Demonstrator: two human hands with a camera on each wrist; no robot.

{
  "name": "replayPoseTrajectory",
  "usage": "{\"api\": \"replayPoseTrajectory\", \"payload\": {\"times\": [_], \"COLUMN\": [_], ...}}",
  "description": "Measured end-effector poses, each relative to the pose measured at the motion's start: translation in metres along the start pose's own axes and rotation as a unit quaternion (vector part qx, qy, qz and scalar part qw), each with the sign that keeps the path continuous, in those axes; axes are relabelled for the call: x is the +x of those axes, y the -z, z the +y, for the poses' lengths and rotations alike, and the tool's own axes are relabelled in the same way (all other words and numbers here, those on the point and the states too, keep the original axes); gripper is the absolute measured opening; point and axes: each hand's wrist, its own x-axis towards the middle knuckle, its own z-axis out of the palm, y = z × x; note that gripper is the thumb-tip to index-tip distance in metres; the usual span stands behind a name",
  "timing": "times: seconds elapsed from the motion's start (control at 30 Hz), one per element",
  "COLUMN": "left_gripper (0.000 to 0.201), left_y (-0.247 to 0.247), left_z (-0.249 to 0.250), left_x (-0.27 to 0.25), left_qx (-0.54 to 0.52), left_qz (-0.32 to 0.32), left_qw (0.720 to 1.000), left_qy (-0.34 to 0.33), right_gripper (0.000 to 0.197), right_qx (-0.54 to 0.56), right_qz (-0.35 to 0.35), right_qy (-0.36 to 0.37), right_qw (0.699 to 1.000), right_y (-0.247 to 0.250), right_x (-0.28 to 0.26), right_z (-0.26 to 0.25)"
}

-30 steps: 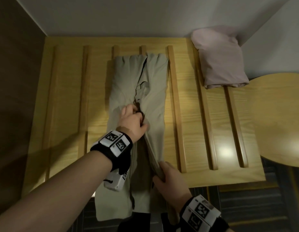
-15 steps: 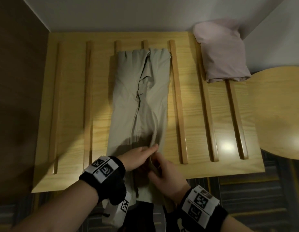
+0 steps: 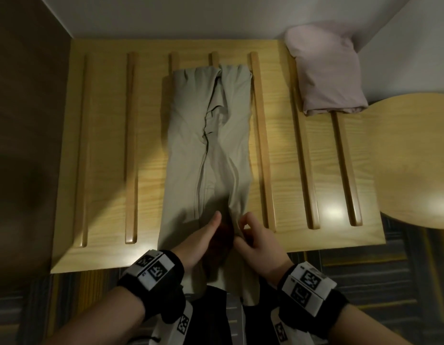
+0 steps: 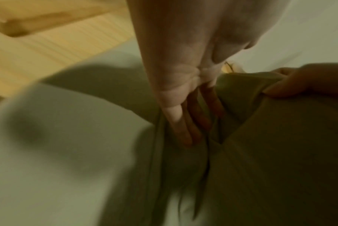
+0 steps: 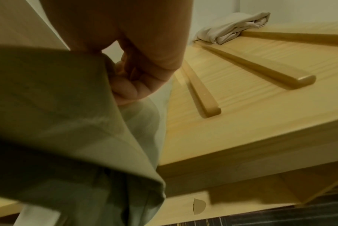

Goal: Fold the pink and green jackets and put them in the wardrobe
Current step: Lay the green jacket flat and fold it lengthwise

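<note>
The green jacket (image 3: 211,145) lies folded into a long narrow strip on the slatted wooden table (image 3: 106,158), its near end hanging over the front edge. My left hand (image 3: 203,235) rests at the near end, its straight fingers (image 4: 179,119) slid into a crease of the cloth (image 4: 270,152). My right hand (image 3: 255,242) is just to the right and pinches the strip's right edge; in the right wrist view its curled fingers (image 5: 129,88) grip the fabric (image 5: 58,122). The pink jacket (image 3: 325,70) sits folded at the table's far right corner (image 5: 232,29).
Raised wooden slats (image 3: 263,145) run front to back across the table. A round wooden tabletop (image 3: 414,158) adjoins the right side. A white wall (image 3: 191,16) backs the table and a dark panel (image 3: 24,120) stands at the left. Striped flooring (image 3: 365,282) shows below.
My left hand came back from the jacket's middle to its near end beside the right hand. The right hand shifted slightly up the strip's right edge, still holding it.
</note>
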Motion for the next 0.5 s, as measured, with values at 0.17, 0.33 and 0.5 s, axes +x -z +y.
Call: {"api": "replayPoseTrajectory", "payload": {"times": [0.17, 0.33, 0.5], "left_gripper": [0.065, 0.035, 0.019], "left_y": [0.016, 0.021, 0.029], "left_z": [-0.013, -0.011, -0.010], "left_x": [-0.004, 0.008, 0.018], "left_qx": [0.099, 0.247, 0.294], "left_qz": [0.016, 0.100, 0.146], "left_qw": [0.995, 0.960, 0.940], "left_qy": [-0.026, -0.085, -0.095], "right_gripper": [0.037, 0.054, 0.045], "right_qx": [-0.075, -0.148, -0.118], "right_qz": [-0.086, -0.166, -0.233], "right_qy": [0.027, 0.025, 0.054], "right_qw": [0.993, 0.975, 0.964], "right_y": [-0.012, -0.033, -0.038], "right_x": [0.005, 0.020, 0.017], "right_z": [-0.006, -0.006, 0.001]}}
